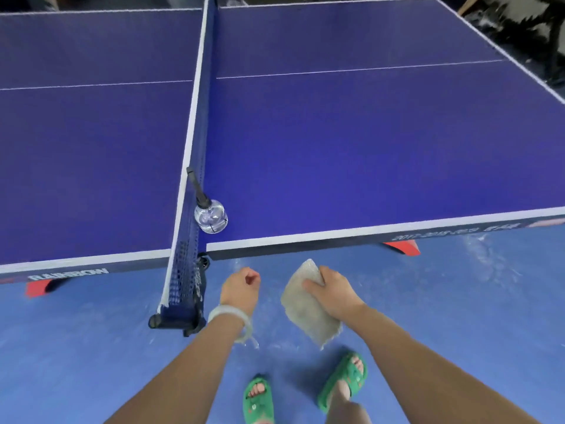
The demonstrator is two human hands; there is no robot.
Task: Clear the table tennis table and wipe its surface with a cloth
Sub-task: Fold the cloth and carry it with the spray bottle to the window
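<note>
A blue table tennis table (351, 142) fills the upper view, split by its net (195, 123). A clear spray bottle (211, 215) with a black nozzle stands on the right half, against the net near the front edge. My right hand (330, 293) grips a folded grey cloth (305, 310) below the table's front edge, over the floor. My left hand (241, 286) hangs beside it with fingers curled, holding nothing, a pale bangle on the wrist.
The net clamp (174, 319) juts out past the table's near edge, just left of my left hand. Red table feet (403, 247) show under the edge. The blue floor has white scuffs. My feet wear green slippers (345, 381). Dark clutter sits at the far right.
</note>
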